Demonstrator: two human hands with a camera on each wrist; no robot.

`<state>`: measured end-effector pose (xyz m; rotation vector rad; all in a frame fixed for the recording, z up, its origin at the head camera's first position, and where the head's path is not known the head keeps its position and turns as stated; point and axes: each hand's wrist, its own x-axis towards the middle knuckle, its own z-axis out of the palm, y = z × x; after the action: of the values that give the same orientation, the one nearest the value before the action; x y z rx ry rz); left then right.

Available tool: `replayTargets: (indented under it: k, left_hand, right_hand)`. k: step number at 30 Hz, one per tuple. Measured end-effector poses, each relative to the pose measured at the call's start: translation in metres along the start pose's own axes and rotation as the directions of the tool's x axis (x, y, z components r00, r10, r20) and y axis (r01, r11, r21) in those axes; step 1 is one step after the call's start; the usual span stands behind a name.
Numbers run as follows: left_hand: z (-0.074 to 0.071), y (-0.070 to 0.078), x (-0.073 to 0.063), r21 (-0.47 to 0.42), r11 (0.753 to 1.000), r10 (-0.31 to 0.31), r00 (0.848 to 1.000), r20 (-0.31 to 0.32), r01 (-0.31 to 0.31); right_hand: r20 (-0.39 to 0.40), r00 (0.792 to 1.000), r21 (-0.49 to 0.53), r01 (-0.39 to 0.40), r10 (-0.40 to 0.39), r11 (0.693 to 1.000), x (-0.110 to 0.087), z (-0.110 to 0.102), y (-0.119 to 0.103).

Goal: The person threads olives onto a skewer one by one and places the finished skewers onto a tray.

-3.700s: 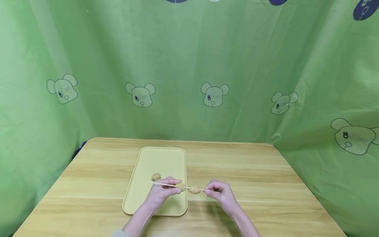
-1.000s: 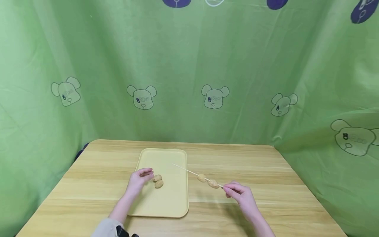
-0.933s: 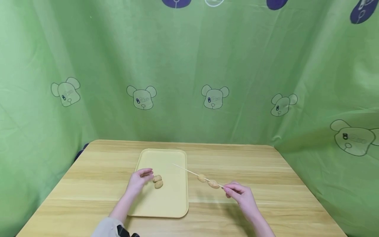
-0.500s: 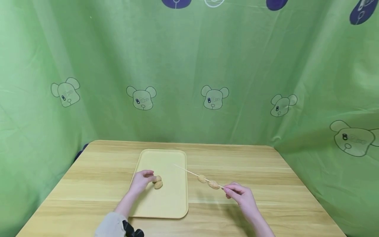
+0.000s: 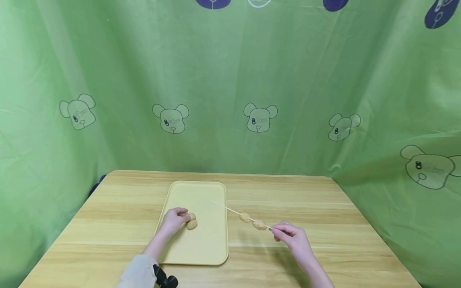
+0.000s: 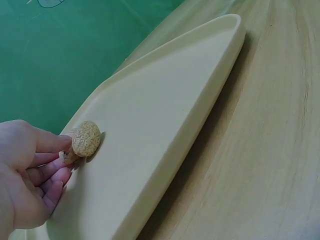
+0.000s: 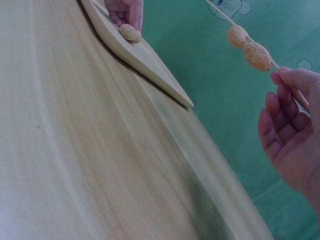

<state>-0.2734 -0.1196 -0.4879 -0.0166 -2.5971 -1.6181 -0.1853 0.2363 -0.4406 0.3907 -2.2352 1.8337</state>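
In the head view my left hand (image 5: 173, 220) reaches over the tray (image 5: 207, 250), where two wrinkled tan food balls lie side by side. Thumb and fingers pinch the farther ball (image 6: 69, 157), partly hidden behind the nearer ball (image 6: 86, 139) in the left wrist view. My right hand (image 5: 293, 238) pinches a thin wooden skewer (image 5: 230, 209) near its lower end, above the table right of the tray. Two more tan balls are threaded on it: a smaller one (image 7: 237, 36) and, closer to my fingers, a larger one (image 7: 257, 56). The skewer's bare tip points up-left over the tray.
The cream tray has a low raised rim and lies left of centre on a wood-grain table (image 5: 324, 224). A green curtain (image 5: 216, 72) with bear-head prints hangs around the back and sides. A black device (image 5: 165, 278) sits at my left wrist.
Earlier both hands were on the skewer; my left hand then left it for the tray. Over the last second its fingers closed in on the farther ball, while the right hand stayed nearly still.
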Motion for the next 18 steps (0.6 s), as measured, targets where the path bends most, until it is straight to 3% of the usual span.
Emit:
replayTargets:
  k: [8,18]
  left_hand:
    - [0.0014,0.0027,0.0002,-0.012,1.0,0.0,1.0,-0.022,0.0]
    - [-0.0004,0.0027,-0.0044,-0.072,0.996,0.055,0.997,-0.052,-0.058]
  right_hand:
    - [-0.002,1.0,-0.018,-0.006,0.006,1.0,-0.0001,-0.0008,-0.0006]
    - [-0.001,1.0,-0.031,-0.016,0.016,0.999,-0.0024,-0.0021,0.0011]
